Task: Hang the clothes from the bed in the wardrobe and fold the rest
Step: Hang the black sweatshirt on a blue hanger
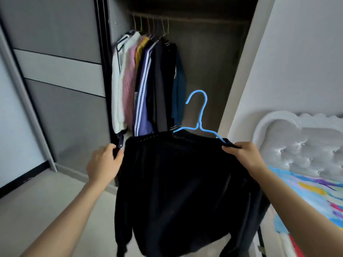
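Observation:
A black jacket (176, 186) hangs spread in front of me on a light blue hanger (201, 115), whose hook points up and left. My left hand (104, 164) grips the jacket's left shoulder edge. My right hand (243, 154) pinches the right shoulder together with the hanger's end. Straight ahead is the open wardrobe (204, 62). Several garments (144, 80) in white, pink, yellow, purple and dark colours hang from its rail (185, 19) on the left side.
A grey sliding wardrobe door (59, 71) stands at the left. At the right are a white tufted headboard (300, 143) and a bed with a colourful sheet (315, 191). The right part of the rail holds nothing. Pale floor lies below.

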`<state>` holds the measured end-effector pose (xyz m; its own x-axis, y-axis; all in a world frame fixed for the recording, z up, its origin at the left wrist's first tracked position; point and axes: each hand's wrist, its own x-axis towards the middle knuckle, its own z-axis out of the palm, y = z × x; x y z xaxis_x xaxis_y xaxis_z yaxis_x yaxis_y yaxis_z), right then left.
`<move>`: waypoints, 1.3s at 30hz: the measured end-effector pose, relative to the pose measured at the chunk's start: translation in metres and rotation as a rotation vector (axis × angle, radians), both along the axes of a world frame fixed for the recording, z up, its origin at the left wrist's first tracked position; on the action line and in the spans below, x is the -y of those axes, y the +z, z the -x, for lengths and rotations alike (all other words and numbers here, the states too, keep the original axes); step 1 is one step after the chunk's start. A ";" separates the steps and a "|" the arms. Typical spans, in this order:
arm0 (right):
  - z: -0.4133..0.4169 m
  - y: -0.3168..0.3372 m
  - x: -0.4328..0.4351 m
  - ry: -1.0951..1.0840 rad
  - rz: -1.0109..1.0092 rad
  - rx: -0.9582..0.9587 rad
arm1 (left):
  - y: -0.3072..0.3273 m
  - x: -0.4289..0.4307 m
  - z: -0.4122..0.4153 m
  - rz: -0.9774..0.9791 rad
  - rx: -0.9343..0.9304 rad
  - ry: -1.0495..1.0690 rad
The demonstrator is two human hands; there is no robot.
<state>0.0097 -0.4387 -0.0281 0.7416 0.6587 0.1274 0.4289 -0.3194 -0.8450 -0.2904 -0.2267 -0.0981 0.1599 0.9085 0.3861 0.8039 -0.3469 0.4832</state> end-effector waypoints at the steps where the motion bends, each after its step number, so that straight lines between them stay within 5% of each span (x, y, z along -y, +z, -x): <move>1: -0.005 0.003 -0.010 -0.038 -0.009 -0.039 | 0.001 -0.004 -0.001 0.005 -0.012 -0.020; 14: -0.079 0.049 -0.173 -0.148 -0.110 -0.748 | 0.015 -0.136 -0.038 -0.063 -0.007 -0.115; 22: -0.109 0.083 -0.317 -0.032 -0.160 -0.261 | 0.083 -0.269 -0.129 -0.317 -0.038 -0.215; 39: -0.165 0.194 -0.479 -0.120 -0.381 0.123 | 0.200 -0.465 -0.294 -0.543 0.064 -0.420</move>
